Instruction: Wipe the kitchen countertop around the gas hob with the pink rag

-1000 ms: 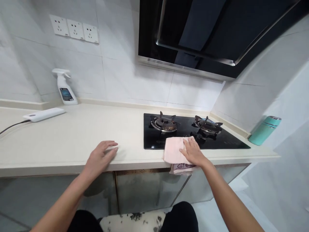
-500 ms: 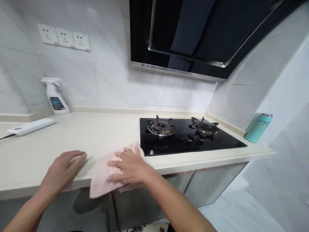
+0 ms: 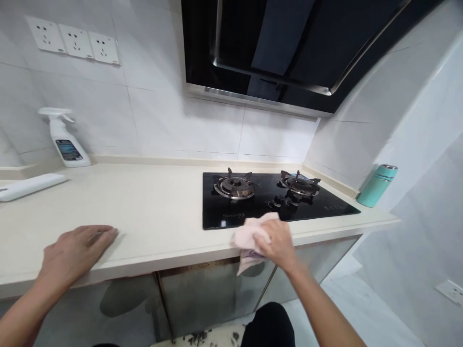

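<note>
In the head view, nearest the body, the left hand (image 3: 74,250) lies low at the tabletop's front edge, its fingers close together and stretched out, holding nothing. The right hand (image 3: 278,241), slightly blurred, has its fingers curled around a bunched pink cloth (image 3: 249,235), the thumb over it; the fingertips are partly hidden. The cloth sits at the front edge, by the gas stove (image 3: 213,212), with a loose end hanging below the rim; whether it touches the glass, I cannot tell. Wiping looks under way rather than finished. The pale tabletop (image 3: 155,202) shows no obvious spills, but which parts are done is unclear; the burners look brown and stained, so the stove may be left. Farther back stand a spray bottle (image 3: 68,147) and, at the right end, a green flask (image 3: 376,187).
</note>
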